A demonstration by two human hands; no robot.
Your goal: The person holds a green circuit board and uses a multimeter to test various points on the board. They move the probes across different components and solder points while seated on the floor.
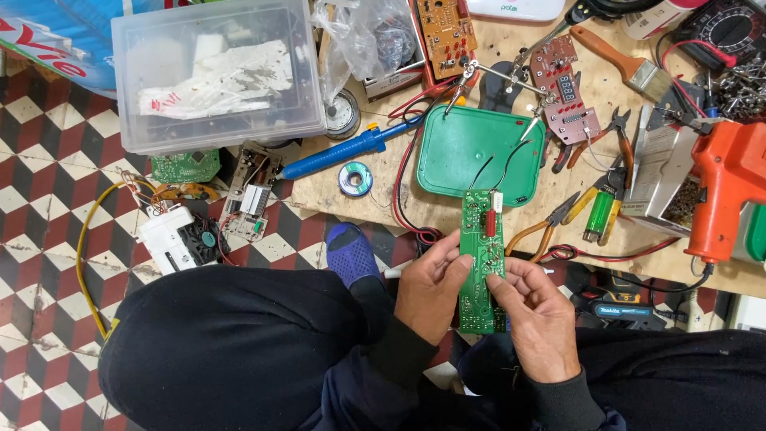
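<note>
Above the person's lap, just short of the worktop point(375, 187) edge, a narrow green circuit board point(482, 263) was held between both hands. The left hand point(431, 291) gripped its left edge, thumb across the face; the right hand point(538, 319) pinched the lower right edge with thumb and fingertips. The board's long axis ran away from the person, far end towards the worktop, with a small red part and two black wires at that end. Just beyond it lay a green tray point(479, 152), the wires reaching over its rim. To the right sat pliers with orange handles point(542, 227), a green lighter point(600, 214) and an orange soldering gun point(722, 191). To the left lay a blue desoldering pump point(343, 152) and a solder spool point(355, 179). Nothing stood between the board and the hands.
</note>
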